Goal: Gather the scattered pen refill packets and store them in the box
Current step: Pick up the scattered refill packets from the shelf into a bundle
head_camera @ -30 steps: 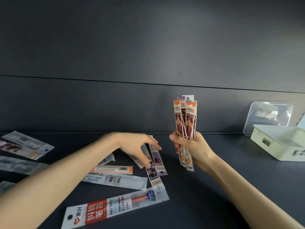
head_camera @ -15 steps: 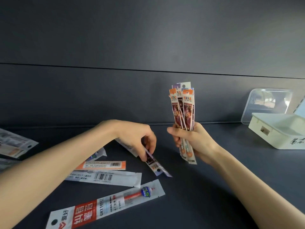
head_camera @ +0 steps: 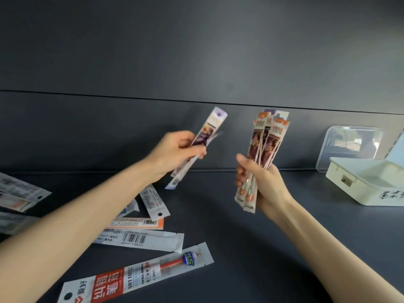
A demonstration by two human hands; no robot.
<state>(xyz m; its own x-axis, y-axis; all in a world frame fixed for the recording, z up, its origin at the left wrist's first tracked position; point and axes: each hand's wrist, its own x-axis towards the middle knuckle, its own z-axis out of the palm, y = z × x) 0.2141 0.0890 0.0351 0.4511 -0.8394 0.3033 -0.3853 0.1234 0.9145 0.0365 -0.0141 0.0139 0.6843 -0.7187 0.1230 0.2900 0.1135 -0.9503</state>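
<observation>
two grips are busy: my left grip [head_camera: 177, 154] is curled round a blurred purple packet [head_camera: 209, 132], raised and tilted, well left of the white box [head_camera: 367, 189]. my right grip [head_camera: 260, 182] clutches an upright bundle of packets [head_camera: 265, 141], nearer the box. several loose packets [head_camera: 140, 237] lie on the worktop [head_camera: 240, 237], farthest left of the box.

Dark grey worktop [head_camera: 220, 217], refill packets [head_camera: 140, 237] scattered over its left half, red-labelled packet [head_camera: 135, 278] nearest the front edge, cream box [head_camera: 367, 189] at the right edge, clear lid [head_camera: 349, 147] behind it.
</observation>
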